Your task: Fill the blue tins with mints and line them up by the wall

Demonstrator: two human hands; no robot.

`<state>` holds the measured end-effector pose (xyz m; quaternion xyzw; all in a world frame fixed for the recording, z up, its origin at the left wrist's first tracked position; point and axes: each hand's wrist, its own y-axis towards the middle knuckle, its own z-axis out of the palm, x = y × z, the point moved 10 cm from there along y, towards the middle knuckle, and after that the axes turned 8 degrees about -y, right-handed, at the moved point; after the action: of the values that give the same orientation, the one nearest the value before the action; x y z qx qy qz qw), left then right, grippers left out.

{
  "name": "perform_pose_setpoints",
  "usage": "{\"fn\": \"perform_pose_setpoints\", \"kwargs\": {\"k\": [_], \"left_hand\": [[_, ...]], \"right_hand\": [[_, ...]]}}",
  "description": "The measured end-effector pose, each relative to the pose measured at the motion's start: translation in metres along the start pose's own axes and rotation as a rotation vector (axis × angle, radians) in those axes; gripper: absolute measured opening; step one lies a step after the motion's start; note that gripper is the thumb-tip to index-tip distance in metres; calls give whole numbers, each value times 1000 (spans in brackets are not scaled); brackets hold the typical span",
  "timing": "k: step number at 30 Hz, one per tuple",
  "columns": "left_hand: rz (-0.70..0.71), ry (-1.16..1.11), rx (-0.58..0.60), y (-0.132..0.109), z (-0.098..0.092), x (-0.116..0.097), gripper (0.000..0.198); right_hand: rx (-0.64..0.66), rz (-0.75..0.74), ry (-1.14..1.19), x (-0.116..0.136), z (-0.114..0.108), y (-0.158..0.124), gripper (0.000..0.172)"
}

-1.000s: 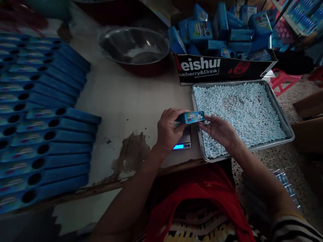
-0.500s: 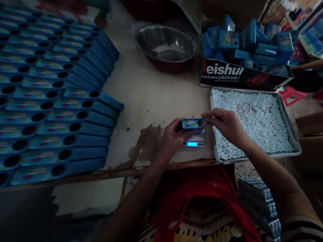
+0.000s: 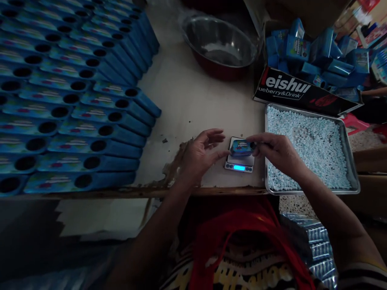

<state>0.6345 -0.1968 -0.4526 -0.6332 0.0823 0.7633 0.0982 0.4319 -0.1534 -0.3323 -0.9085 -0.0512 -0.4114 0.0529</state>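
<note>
A small blue box [image 3: 241,148] with a printed label lies on a digital kitchen scale [image 3: 238,167] whose display is lit blue. My left hand [image 3: 204,153] is just left of the box, open, fingers spread, with the thumb tip close to the box's left end. At the right end, my right hand [image 3: 273,151] has its thumb and fingers pinched together over the box's hole. Whatever lies between those fingertips is hidden. A metal tray [image 3: 356,177] spread with small pale blue and white pellets extends beneath my right hand and forearm.
Rows of blue boxes with dark round holes [image 3: 98,146] fill the table's left side. A metal bowl [image 3: 222,66] stands at the back. Behind the tray, a black carton [image 3: 281,90] holds jumbled blue boxes. Wrapped packs [image 3: 320,249] are stacked below, at right.
My left hand has let go of the blue box and drawn back leftward with its fingers opening. The box now rests on the scale. The camera view has shifted slightly.
</note>
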Motion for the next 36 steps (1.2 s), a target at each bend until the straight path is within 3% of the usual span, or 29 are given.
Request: {"fn": "perform_pose_setpoints", "kwargs": {"k": [6, 10, 14, 17, 19, 21, 25, 28, 31, 33, 36], "left_hand": [[11, 107, -76, -8, -21, -11, 64], [32, 147, -130, -19, -35, -21, 56], [32, 197, -166, -32, -55, -29, 51], [56, 209, -206, -38, -65, -36, 48], [89, 210, -206, -37, -62, -42, 47], [137, 242, -175, -33, -50, -50, 46], [298, 412, -64, -24, -13, -72, 40], [407, 615, 31, -21, 17, -86, 54], [463, 833, 96, -24, 50, -95, 74], [483, 966, 189, -26, 82, -94, 77], [408, 1117, 416, -16, 123, -73, 56]], "right_hand": [[-160, -74, -77, 10, -13, -3, 25], [-267, -12, 99, 0, -37, -9, 17], [-286, 186, 308, -56, -58, -23, 29], [-217, 373, 341, -115, -58, -41, 45], [-203, 440, 319, -144, -56, -52, 50], [-235, 432, 301, -160, -57, -53, 48], [-379, 317, 287, -167, -64, -32, 36], [-480, 262, 242, -172, -73, -19, 26], [-499, 253, 191, -181, -81, -19, 25], [-516, 267, 38, -185, -90, -28, 27], [-588, 234, -354, -179, -105, -45, 28]]}}
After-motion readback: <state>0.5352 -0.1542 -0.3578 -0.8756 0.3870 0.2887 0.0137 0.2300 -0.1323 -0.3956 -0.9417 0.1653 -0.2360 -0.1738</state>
